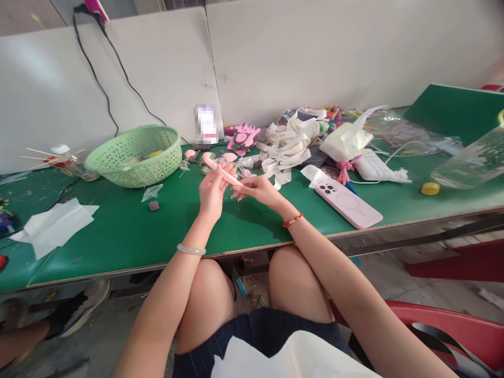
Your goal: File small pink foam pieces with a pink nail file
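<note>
A long, tapering pale pink strip point(224, 176), soft-looking like modelling clay, lies slantwise between my hands above the green table. My left hand point(211, 193) is turned palm up and holds the strip across its fingers. At the lower end, my right hand point(262, 190) pinches the strip between thumb and fingers. Just beyond my fingertips sit pink lumps point(229, 157) and other small pieces. A phone with a lit screen point(207, 123) leans against the wall behind them, near a pink cut-out piece point(244, 137).
A green basket point(134, 157) stands left, near a small brown lump point(154, 206) and white paper point(59, 226). To the right are tangled white strips point(289, 144), tissues point(346, 139), a pink phone point(348, 203), a yellow cap point(430, 188) and a clear bottle point(468, 163).
</note>
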The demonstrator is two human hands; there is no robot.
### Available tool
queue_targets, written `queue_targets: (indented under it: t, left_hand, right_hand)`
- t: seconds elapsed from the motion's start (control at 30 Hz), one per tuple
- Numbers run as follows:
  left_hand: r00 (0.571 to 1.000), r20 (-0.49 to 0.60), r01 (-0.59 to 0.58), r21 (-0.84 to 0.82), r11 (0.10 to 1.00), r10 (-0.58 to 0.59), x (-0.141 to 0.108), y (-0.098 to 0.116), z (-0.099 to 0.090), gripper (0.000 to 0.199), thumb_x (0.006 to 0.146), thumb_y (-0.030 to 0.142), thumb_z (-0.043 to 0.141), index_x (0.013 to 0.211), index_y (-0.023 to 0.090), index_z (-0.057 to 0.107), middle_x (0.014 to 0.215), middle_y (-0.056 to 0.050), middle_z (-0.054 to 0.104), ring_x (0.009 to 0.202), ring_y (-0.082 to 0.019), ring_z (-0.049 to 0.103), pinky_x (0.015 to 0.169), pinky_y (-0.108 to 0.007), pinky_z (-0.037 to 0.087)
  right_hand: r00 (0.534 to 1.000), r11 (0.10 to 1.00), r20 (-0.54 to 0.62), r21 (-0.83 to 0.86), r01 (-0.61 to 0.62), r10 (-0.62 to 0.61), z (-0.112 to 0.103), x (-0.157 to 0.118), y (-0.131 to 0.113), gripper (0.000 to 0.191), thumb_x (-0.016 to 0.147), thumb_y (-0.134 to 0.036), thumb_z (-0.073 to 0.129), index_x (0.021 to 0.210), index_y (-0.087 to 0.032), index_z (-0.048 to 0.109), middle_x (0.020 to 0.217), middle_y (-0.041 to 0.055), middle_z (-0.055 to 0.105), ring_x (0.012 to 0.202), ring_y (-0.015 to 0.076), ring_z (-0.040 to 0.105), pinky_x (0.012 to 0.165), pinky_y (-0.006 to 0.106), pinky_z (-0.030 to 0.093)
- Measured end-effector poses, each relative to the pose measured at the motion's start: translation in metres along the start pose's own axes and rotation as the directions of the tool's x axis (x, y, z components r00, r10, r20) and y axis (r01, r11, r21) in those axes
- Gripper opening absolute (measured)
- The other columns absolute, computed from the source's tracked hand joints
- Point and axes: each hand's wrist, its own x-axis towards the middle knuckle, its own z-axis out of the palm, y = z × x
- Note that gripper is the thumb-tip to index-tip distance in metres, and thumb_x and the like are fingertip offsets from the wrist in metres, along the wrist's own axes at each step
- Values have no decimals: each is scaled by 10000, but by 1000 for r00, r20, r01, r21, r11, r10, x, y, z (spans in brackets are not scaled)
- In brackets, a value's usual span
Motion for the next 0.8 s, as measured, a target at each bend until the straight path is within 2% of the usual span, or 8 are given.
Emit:
queue_targets:
  t: [0.13, 0.3, 0.5, 0.7, 0.8]
  left_hand:
    - [1000, 18, -1, -6, 1000, 1, 0, 1, -1, 331, 785, 429, 764, 991, 176, 710, 1165, -132, 728, 1271, -310, 582, 1108, -443, 435]
    - [998, 40, 45, -10, 999, -45, -1, 3, 2, 377, 818, 480, 716, 1053, 186, 698, 1240, -131, 695, 1306, -320, 549, 1094, -446, 450]
    - [998, 1, 56, 22, 998, -56, 0, -3, 1, 381, 709, 279, 838, 1039, 146, 701, 1140, -140, 733, 1241, -319, 605, 1116, -463, 432]
    - [999, 30, 25, 40, 999, -26, 1, -5, -1, 370, 723, 268, 830, 1052, 158, 702, 1120, -125, 743, 1203, -298, 635, 1111, -474, 440]
    - [999, 51, -1, 38, 999, -1, 1, -3, 0, 300, 768, 273, 799, 1043, 197, 705, 1123, -89, 745, 1182, -283, 650, 1082, -490, 468]
  right_hand:
    - [1000, 999, 5, 30, -10, 10, 0, -1, -2, 461, 698, -545, 790, 888, -126, 760, 798, 72, 760, 645, 138, 660, 675, 287, 573]
    - [999, 998, -36, 69, 7, -5, 0, 1, 1, 466, 680, -540, 806, 887, -126, 759, 789, 70, 757, 653, 143, 668, 691, 295, 580]
    - [992, 993, -125, 110, 48, -34, -1, 4, 11, 494, 620, -537, 846, 914, -151, 752, 827, 64, 757, 715, 171, 689, 731, 328, 598]
    - [993, 994, -116, 100, 38, -27, 0, 4, 9, 491, 642, -533, 832, 935, -147, 749, 851, 68, 752, 812, 191, 699, 743, 316, 592]
    - [990, 994, -139, 107, 37, -22, -1, 3, 6, 467, 636, -522, 839, 904, -150, 745, 836, 55, 745, 793, 176, 692, 743, 302, 585]
